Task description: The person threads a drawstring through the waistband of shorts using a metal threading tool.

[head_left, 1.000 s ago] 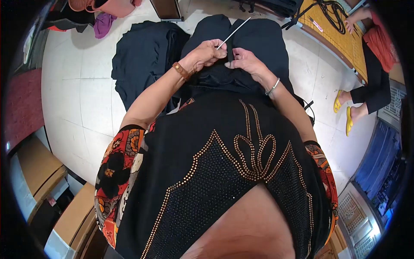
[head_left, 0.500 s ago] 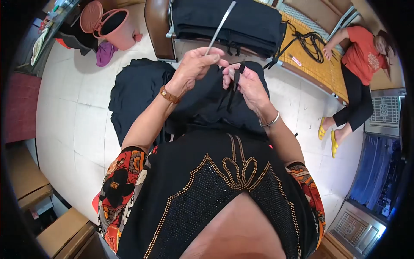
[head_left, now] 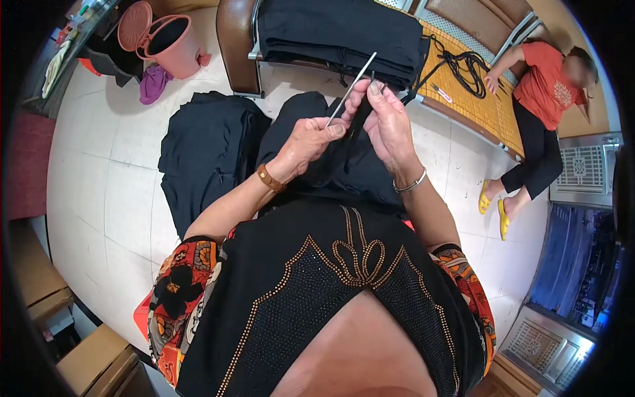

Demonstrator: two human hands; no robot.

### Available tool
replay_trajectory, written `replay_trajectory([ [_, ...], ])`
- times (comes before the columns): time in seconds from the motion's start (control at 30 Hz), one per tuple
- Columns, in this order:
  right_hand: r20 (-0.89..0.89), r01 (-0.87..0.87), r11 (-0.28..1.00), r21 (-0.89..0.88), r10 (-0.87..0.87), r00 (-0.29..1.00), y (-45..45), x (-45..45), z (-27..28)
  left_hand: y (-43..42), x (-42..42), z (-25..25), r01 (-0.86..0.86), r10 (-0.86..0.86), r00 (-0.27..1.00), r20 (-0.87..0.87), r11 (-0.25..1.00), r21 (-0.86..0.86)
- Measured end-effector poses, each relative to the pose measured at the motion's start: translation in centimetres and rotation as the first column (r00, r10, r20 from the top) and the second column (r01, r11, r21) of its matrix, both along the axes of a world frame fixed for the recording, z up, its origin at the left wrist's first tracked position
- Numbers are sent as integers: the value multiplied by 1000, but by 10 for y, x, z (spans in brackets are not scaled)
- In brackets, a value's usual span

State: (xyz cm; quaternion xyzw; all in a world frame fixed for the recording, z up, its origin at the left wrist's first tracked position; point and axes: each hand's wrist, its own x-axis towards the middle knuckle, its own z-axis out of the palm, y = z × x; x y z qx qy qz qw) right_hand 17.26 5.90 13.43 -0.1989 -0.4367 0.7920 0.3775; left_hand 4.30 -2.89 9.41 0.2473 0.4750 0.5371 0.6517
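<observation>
My left hand (head_left: 305, 147) is closed on a thin silvery metal rod (head_left: 352, 88), which slants up and to the right. Beside it, my right hand (head_left: 389, 127) pinches the end of a narrow black cord or strip (head_left: 357, 126) between thumb and fingers. The rod passes close to the right fingertips; whether it touches the cord I cannot tell. Black cloth (head_left: 374, 177) lies below both hands, over my lap. A bundle of black cloth (head_left: 206, 147) sits on the left.
Folded black cloth (head_left: 340, 33) is stacked on a bench (head_left: 456, 112) ahead, beside a coil of black cords (head_left: 463, 69). A person in a red shirt (head_left: 546, 86) sits at the right, one hand on the bench. A pink bin (head_left: 175, 56) and purple cloth (head_left: 157, 85) stand far left.
My right hand has risen with the black cord. My left hand has moved lower, and the rod's tip has come down and right, near the right fingers.
</observation>
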Motion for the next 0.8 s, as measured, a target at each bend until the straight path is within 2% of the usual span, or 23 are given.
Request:
replay_trajectory([
  [0.13,-58,29,999,-19,-30,998,2,-3,5,0,10,-3,-45,45,996,-77,999,9],
  [0.23,-68,32,999,-27,-34,997,9,-3,5,3,5,-3,-17,7,989,-146,998,-61],
  [0.3,-118,-47,999,-8,45,992,14,-2,2,8,-1,-6,44,-46,981,-188,999,-14],
  [0.33,-116,-42,999,-34,38,993,22,-4,-7,13,-5,-9,57,-56,989,-136,998,2],
  [0.47,-413,-333,913,-235,216,885,55,-15,-32,29,-17,-22,118,-119,993,13,991,57],
  [0.5,-416,-329,914,-238,210,885,57,-18,-32,33,-19,-23,122,-123,992,11,991,53],
  [0.63,-195,-38,949,-312,-24,980,58,-22,-41,41,-16,-33,249,-258,961,102,964,96],
  [0.67,-193,-32,945,-324,-33,981,56,-20,-39,41,-14,-34,255,-263,959,107,963,83],
  [0.8,-213,49,979,-196,-91,973,55,-12,-25,49,-7,-30,388,-395,916,71,916,99],
])
